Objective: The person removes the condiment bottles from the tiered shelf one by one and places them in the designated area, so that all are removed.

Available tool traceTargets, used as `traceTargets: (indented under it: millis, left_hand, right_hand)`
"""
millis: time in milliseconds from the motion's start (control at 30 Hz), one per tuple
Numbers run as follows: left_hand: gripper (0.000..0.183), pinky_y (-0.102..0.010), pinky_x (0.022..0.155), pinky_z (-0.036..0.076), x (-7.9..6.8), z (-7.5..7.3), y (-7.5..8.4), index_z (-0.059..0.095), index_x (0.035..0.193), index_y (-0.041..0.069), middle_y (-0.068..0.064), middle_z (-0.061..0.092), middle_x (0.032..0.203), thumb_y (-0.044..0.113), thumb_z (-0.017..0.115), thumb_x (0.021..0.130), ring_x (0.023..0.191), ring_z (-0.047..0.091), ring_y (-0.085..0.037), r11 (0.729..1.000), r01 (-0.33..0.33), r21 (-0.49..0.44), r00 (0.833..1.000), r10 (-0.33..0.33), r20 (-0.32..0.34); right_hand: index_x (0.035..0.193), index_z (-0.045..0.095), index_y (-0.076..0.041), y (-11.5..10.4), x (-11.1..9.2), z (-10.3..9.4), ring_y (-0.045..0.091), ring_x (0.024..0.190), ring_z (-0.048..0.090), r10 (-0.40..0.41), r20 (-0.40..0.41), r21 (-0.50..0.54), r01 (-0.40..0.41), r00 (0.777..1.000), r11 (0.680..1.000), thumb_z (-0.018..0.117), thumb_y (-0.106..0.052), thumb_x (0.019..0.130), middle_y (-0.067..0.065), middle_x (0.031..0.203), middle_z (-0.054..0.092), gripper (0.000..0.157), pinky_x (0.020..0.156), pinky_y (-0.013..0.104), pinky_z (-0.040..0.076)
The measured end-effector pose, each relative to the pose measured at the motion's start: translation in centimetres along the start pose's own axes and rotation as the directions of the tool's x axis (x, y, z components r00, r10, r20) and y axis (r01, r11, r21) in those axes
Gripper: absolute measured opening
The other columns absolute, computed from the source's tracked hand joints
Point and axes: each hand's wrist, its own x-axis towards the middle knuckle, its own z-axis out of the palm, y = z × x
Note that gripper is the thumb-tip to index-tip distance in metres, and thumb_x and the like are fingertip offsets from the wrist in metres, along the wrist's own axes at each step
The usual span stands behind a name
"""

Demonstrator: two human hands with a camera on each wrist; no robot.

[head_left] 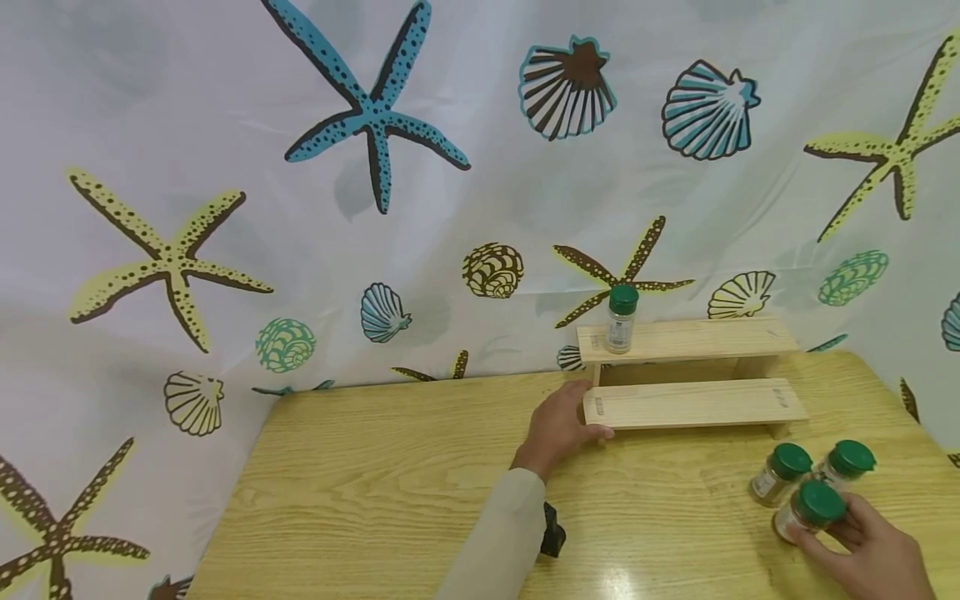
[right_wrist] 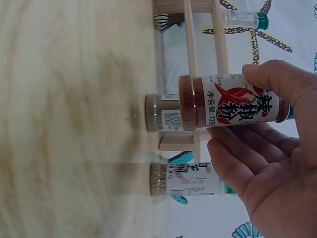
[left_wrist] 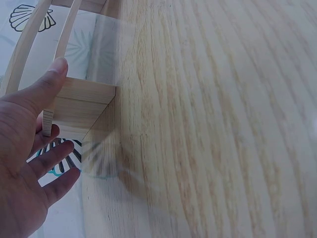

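My left hand (head_left: pixel 558 425) holds the left end of a two-step wooden spice rack (head_left: pixel 693 405), thumb at the front of the lower board and fingers around its end. In the left wrist view, that hand (left_wrist: pixel 29 144) reaches around the board end. My right hand (head_left: pixel 873 542) grips a jar of red chili powder (right_wrist: pixel 235 101) with a green cap, between thumb and fingers, its base raised off the table. Close behind it stand a brownish spice jar (head_left: pixel 776 477) and a jar of pale grains (right_wrist: pixel 185 179), both green-capped. Another green-capped jar (head_left: pixel 621 321) stands on the upper step's left end.
The wood-grain table (head_left: pixel 360 483) reaches back to a white cloth (head_left: pixel 450 250) printed with starfish and shells. The rack stands near the table's back edge. A small black object (head_left: pixel 552 533) shows beside my left sleeve.
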Motion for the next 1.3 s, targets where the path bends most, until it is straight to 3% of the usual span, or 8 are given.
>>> traceTargets:
  millis: [200,367,533,667,967,1300]
  left_hand:
    - [0.080,-0.041,0.108,0.040,0.0,0.0,-0.1,0.043,0.143,0.018,0.001,0.045,0.147,0.046,0.076,0.075,0.134,0.045,-0.023,1.000,0.005,0.005,1.000,-0.005,0.002]
    - [0.080,-0.040,0.109,0.040,0.2,0.0,-0.2,0.043,0.143,0.018,0.000,0.044,0.148,0.045,0.076,0.076,0.134,0.044,-0.022,1.000,0.002,0.002,1.000,-0.002,0.003]
    - [0.080,-0.040,0.108,0.041,0.2,0.0,-0.2,0.043,0.143,0.017,0.000,0.044,0.148,0.045,0.076,0.076,0.134,0.045,-0.022,1.000,-0.002,0.003,1.000,0.002,0.005]
    - [0.081,-0.040,0.108,0.041,0.2,0.1,-0.2,0.043,0.143,0.017,0.000,0.045,0.147,0.046,0.076,0.075,0.134,0.045,-0.022,1.000,-0.002,0.007,1.000,0.002,0.005]
    - [0.080,-0.040,0.108,0.041,0.2,0.1,-0.1,0.043,0.143,0.018,0.001,0.044,0.148,0.047,0.075,0.076,0.134,0.045,-0.023,1.000,0.006,0.013,1.000,-0.006,0.011]
    - [0.080,-0.040,0.108,0.041,0.2,0.1,-0.2,0.044,0.142,0.018,0.001,0.044,0.148,0.046,0.076,0.075,0.134,0.044,-0.022,1.000,0.004,-0.005,1.000,-0.004,0.004]
  right_hand:
    - [0.115,0.054,0.004,0.7,0.2,0.7,0.021,0.070,0.071,0.022,0.009,0.017,-0.022,1.000,1.000,0.078,-0.038,0.077,0.029,0.101,0.067,0.062,0.067,0.040,0.059]
    - [0.115,0.053,0.004,1.1,0.5,1.2,0.035,0.079,0.071,0.037,0.004,0.026,-0.037,0.999,0.999,0.078,-0.038,0.078,0.030,0.102,0.067,0.062,0.068,0.043,0.059]
    - [0.118,0.050,0.006,1.6,0.7,1.5,0.044,0.093,0.067,0.095,0.062,0.041,-0.098,0.994,0.994,0.076,-0.042,0.079,0.031,0.106,0.065,0.067,0.073,0.048,0.058]
    - [0.121,0.048,0.007,1.8,0.9,1.6,0.045,0.097,0.065,0.133,0.092,0.036,-0.137,0.987,0.990,0.074,-0.046,0.079,0.032,0.109,0.064,0.073,0.074,0.047,0.058]
    - [0.125,0.045,0.009,1.9,1.2,1.2,0.046,0.102,0.063,0.127,0.158,-0.004,-0.128,0.979,0.992,0.069,-0.053,0.080,0.034,0.115,0.060,0.081,0.077,0.049,0.057]
    - [0.119,0.045,0.009,1.5,1.7,0.3,0.047,0.104,0.061,0.133,0.257,-0.072,-0.118,0.957,0.990,0.066,-0.057,0.081,0.033,0.114,0.062,0.079,0.085,0.059,0.049]
